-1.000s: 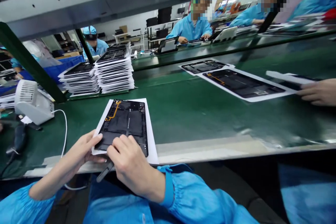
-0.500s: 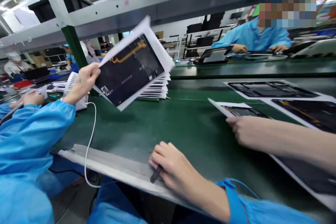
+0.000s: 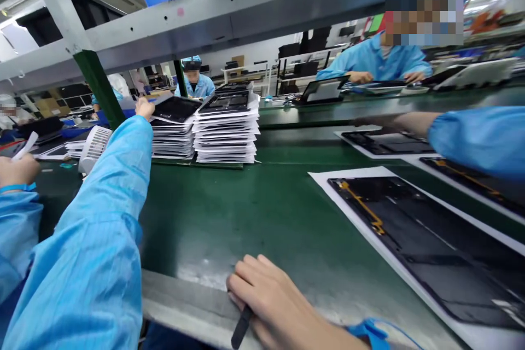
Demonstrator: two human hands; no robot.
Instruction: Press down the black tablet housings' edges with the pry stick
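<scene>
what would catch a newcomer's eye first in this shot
Two tall stacks of black panels on white sheets stand mid-frame on the green workbench, with the person's left hand at the top of the left stack. At lower right, a large black panel with a yellow flex strip lies on a white sheet, and the right hand grips a dark tool at the bench edge.

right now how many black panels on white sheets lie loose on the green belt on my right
3: the nearest with yellow flex, the next beneath a co-worker's sleeve, the farthest
</scene>
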